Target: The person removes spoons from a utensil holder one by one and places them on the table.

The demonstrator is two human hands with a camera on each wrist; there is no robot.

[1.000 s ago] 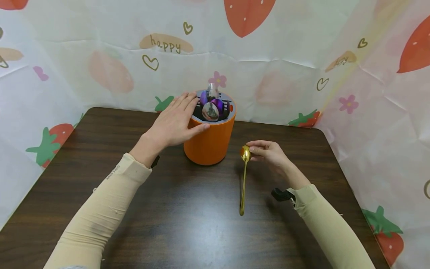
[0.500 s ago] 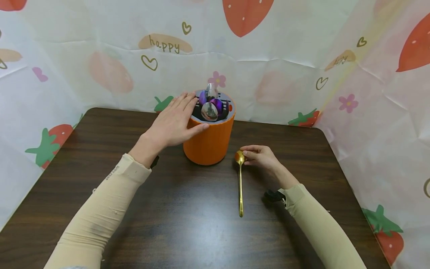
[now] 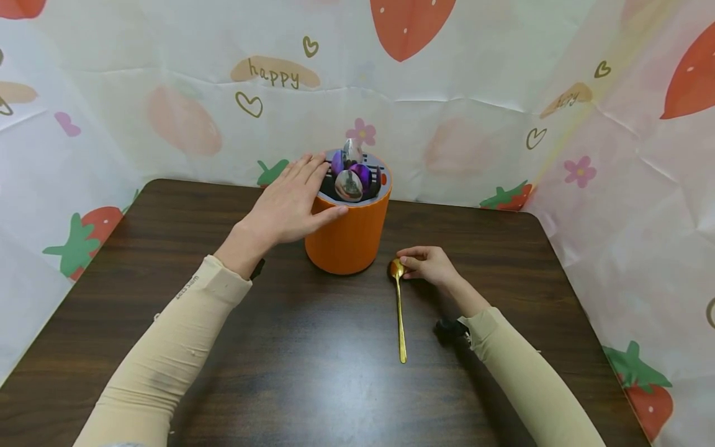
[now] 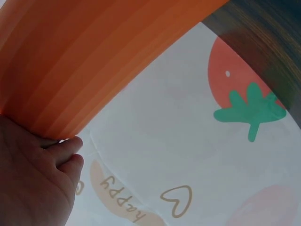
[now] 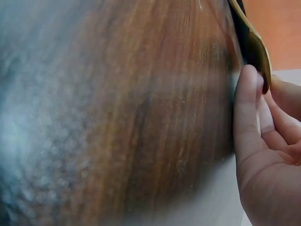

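Observation:
An orange round holder [image 3: 346, 242] with a grey top stands near the back of the table. Out of that top stick several shiny spoon heads [image 3: 349, 185], some silver, some purple. My left hand [image 3: 289, 202] rests on the holder's left rim with its fingers straight; in the left wrist view the holder's ribbed wall [image 4: 94, 56] fills the upper left. To the right of the holder, a long gold spoon [image 3: 400, 316] lies along the table, its handle towards me. My right hand [image 3: 429, 268] pinches the gold spoon's bowl at its right edge between thumb and fingers.
The dark wood table [image 3: 279, 372] carries the holder and spoon. White cloth printed with strawberries [image 3: 413, 25] and hearts hangs behind the table and along both sides. A dark wrist strap [image 3: 449, 330] sits at my right cuff.
My right hand has brought the gold spoon leftwards, towards me and down to the table. The left hand and the holder have stayed where they were.

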